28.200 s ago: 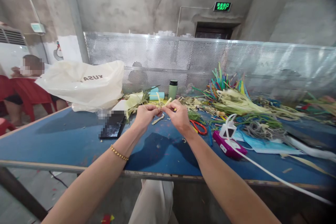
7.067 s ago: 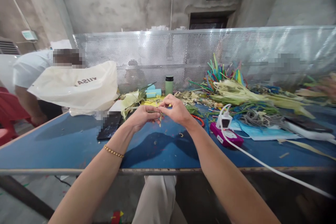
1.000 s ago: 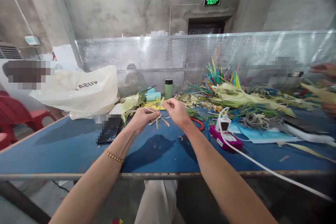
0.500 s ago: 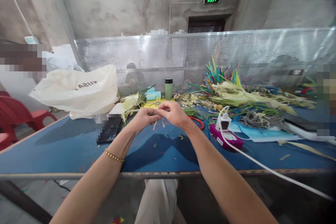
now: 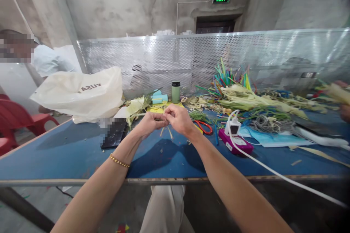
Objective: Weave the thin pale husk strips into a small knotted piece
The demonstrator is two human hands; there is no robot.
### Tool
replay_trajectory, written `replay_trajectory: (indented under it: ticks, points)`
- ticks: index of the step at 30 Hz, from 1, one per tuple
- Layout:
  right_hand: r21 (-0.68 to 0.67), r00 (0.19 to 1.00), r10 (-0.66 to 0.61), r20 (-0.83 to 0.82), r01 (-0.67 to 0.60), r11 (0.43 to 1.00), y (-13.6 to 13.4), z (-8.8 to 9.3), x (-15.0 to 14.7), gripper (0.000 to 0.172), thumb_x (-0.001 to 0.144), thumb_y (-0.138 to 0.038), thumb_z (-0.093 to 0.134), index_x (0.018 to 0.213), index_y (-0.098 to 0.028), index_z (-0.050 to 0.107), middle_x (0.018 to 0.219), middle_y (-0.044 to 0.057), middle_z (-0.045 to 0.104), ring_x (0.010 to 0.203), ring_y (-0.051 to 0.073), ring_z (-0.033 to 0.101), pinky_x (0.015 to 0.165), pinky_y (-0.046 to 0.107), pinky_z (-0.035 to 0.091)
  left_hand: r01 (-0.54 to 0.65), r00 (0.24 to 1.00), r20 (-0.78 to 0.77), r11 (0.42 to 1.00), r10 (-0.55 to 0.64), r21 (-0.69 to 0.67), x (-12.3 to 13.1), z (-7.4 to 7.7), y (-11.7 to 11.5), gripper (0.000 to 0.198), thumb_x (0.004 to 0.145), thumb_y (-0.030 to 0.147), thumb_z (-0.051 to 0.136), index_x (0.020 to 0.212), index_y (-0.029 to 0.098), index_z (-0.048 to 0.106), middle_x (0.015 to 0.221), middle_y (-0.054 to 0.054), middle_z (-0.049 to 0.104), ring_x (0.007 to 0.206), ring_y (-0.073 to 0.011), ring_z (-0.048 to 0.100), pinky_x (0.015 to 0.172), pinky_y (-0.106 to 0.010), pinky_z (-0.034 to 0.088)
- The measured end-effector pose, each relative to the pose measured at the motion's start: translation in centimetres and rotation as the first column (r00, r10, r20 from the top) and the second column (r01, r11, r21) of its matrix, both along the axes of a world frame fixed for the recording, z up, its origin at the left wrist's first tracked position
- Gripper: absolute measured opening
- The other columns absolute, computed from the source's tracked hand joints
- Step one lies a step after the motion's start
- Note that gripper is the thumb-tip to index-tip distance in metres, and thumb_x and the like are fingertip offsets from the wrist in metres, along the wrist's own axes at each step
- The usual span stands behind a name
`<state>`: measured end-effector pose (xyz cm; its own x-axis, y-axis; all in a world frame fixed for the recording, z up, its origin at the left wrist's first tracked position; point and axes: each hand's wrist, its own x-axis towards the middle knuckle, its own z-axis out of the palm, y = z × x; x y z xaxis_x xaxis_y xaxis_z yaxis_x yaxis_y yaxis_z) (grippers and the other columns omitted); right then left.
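Observation:
My left hand (image 5: 151, 123) and my right hand (image 5: 178, 119) meet above the table, fingertips pinched together. Thin pale corn husk strips (image 5: 170, 133) poke out below the pinch; the piece between my fingers is mostly hidden. Right of my right wrist lie red-handled scissors (image 5: 205, 127), partly covered by the wrist. Beyond my hands is a yellow sheet (image 5: 155, 108) with plant scraps on it. Behind that stand a green bottle (image 5: 175, 94) with a black lid and some light blue rolls (image 5: 159, 99).
Heaped corn husks (image 5: 246, 97) and grey cord (image 5: 264, 124) lie on the right. Nearer are a purple power socket (image 5: 237, 143) and its white cable (image 5: 269, 169). Left are a black tablet-like slab (image 5: 115, 134) and a white bag (image 5: 79, 93). People are at both sides.
Both hands stay pinched together, shifting slightly, and the pale strips below show longer. More of the scissors shows. The person at left has moved; a blurred hand with husk appears at far right.

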<state>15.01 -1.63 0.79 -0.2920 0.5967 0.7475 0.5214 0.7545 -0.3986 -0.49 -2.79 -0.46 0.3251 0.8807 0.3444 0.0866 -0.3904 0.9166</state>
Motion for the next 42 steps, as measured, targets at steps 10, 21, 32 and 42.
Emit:
replay_trajectory:
  ticks: [10,21,32,42]
  points:
    - [-0.011,0.977,-0.059,-0.207,0.058,0.998,1.1,0.3,0.7,0.013,0.080,-0.026,0.055,0.081,-0.016,0.063,0.084,0.006,0.064,0.067,0.013,0.054,0.063,0.025,0.042,0.131,0.959,0.266,0.984,-0.095,-0.120,-0.6,0.4,0.1,0.024,0.069,0.024,0.072,0.087,0.008,0.072,0.072,-0.007,0.065,0.059,-0.0098,0.052,0.058,-0.025,0.038]
    - [-0.327,0.963,0.086,-0.256,-0.170,0.929,1.1,0.1,0.6,0.022,0.071,-0.034,0.066,0.079,-0.013,0.068,0.075,0.005,0.068,0.067,0.015,0.059,0.065,0.027,0.045,0.009,0.914,0.405,0.996,0.029,-0.091,-0.6,0.7,0.4,0.015,0.066,0.013,0.068,0.080,0.007,0.070,0.071,-0.008,0.067,0.058,-0.0103,0.057,0.061,-0.025,0.043]
    - [-0.483,0.841,0.163,-0.515,-0.442,0.756,0.0,0.6,0.4,0.029,0.058,-0.038,0.075,0.070,-0.013,0.065,0.059,-0.002,0.056,0.051,0.007,0.038,0.049,0.023,0.028,-0.022,0.909,0.414,0.997,0.050,-0.073,-0.5,0.7,0.2,0.021,0.064,0.023,0.078,0.074,0.011,0.065,0.062,-0.002,0.063,0.056,-0.0092,0.055,0.057,-0.023,0.039]
    - [-0.398,0.639,0.229,-0.734,-0.678,0.618,0.5,-0.1,0.0,0.029,0.056,-0.036,0.080,0.068,-0.015,0.064,0.056,-0.004,0.052,0.049,0.006,0.039,0.050,0.023,0.031,0.122,0.888,0.458,0.984,-0.048,-0.133,0.1,0.1,0.1,0.022,0.067,0.025,0.077,0.066,0.011,0.060,0.061,-0.002,0.060,0.052,-0.0079,0.050,0.053,-0.023,0.036]
